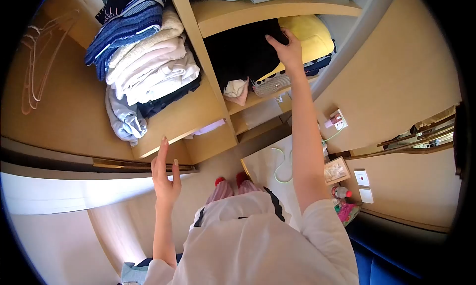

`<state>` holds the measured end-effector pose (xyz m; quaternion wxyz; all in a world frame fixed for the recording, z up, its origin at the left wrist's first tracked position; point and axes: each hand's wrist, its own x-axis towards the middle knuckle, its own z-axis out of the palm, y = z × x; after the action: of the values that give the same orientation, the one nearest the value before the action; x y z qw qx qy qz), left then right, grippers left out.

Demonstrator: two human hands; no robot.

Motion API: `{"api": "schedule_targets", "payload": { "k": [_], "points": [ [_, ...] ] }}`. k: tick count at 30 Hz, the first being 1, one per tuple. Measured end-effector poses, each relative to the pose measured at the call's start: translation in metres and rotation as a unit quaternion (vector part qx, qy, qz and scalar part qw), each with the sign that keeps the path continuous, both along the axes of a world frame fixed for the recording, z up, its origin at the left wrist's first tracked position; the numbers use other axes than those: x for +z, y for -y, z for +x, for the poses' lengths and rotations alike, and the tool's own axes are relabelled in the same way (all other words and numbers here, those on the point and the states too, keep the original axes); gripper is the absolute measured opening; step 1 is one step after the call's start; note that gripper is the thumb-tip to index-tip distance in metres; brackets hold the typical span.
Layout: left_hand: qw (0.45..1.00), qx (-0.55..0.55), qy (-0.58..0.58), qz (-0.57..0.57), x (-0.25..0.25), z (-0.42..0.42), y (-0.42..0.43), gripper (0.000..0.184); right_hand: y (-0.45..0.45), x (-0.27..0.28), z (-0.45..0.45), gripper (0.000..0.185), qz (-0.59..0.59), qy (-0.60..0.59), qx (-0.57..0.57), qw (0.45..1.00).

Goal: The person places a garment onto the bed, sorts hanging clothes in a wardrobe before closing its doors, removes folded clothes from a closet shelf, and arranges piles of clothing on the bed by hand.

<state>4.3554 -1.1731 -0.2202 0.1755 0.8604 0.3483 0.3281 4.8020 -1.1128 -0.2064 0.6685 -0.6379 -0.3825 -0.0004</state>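
My right hand [289,52] reaches into a shelf of the wardrobe. Its thumb and fingers are apart and rest at the edge of a black folded garment [243,49], beside a yellow folded garment [310,34]. Under these lie a grey garment [272,85] and a dark blue one [317,65]. A pale pink and cream cloth [237,90] hangs at the shelf's front edge. My left hand [166,181] is raised with fingers stretched, holding nothing. It is nearest to the front edge of the left compartment, below a stack of folded clothes [153,72].
Pink wire hangers [37,67] hang at the far left. A bluish crumpled garment [124,119] droops beside the stack. A wooden divider [201,52] separates the compartments. At right are a plugged-in charger [336,120] with a cable, a tissue box [337,171] and a bottle [341,192].
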Motion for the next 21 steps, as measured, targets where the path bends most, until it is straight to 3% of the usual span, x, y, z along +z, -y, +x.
{"api": "schedule_targets", "payload": {
  "k": [4, 5, 6, 8, 10, 12, 14, 18, 20, 21],
  "points": [
    [0.999, -0.044, 0.032, -0.001, 0.011, 0.022, 0.002, 0.057, 0.009, 0.027, -0.032, 0.046, -0.039, 0.067, -0.022, 0.997],
    [0.998, -0.046, 0.031, -0.002, 0.014, 0.026, 0.005, 0.057, 0.002, 0.023, -0.030, 0.049, -0.002, 0.011, 0.045, 0.999],
    [0.998, -0.054, 0.040, -0.003, 0.017, 0.031, 0.007, 0.056, -0.001, 0.018, -0.032, 0.049, -0.002, 0.011, 0.042, 0.999],
    [0.996, -0.067, 0.056, -0.002, 0.018, 0.039, 0.009, 0.056, -0.009, 0.014, -0.036, 0.061, -0.070, 0.032, 0.065, 0.995],
    [0.996, -0.071, 0.038, -0.041, 0.015, 0.041, 0.016, 0.055, -0.024, 0.004, -0.061, 0.077, -0.119, 0.092, -0.027, 0.988],
    [0.994, -0.087, 0.040, -0.046, 0.013, 0.045, 0.021, 0.055, -0.029, 0.004, -0.084, 0.090, -0.118, 0.090, 0.010, 0.989],
    [0.993, -0.097, 0.039, -0.053, 0.013, 0.048, 0.024, 0.054, -0.040, -0.004, -0.105, 0.093, -0.144, 0.158, -0.072, 0.974],
    [0.992, -0.111, 0.035, -0.055, 0.021, 0.046, 0.028, 0.052, -0.048, -0.005, -0.114, 0.082, -0.157, 0.186, -0.140, 0.960],
    [0.991, -0.105, 0.058, -0.064, 0.025, 0.046, 0.030, 0.052, -0.046, -0.009, -0.102, 0.078, -0.139, 0.170, -0.120, 0.968],
    [0.991, -0.106, 0.058, -0.064, 0.026, 0.046, 0.031, 0.052, -0.039, -0.009, -0.091, 0.076, -0.090, 0.092, -0.030, 0.991]
  ]
}}
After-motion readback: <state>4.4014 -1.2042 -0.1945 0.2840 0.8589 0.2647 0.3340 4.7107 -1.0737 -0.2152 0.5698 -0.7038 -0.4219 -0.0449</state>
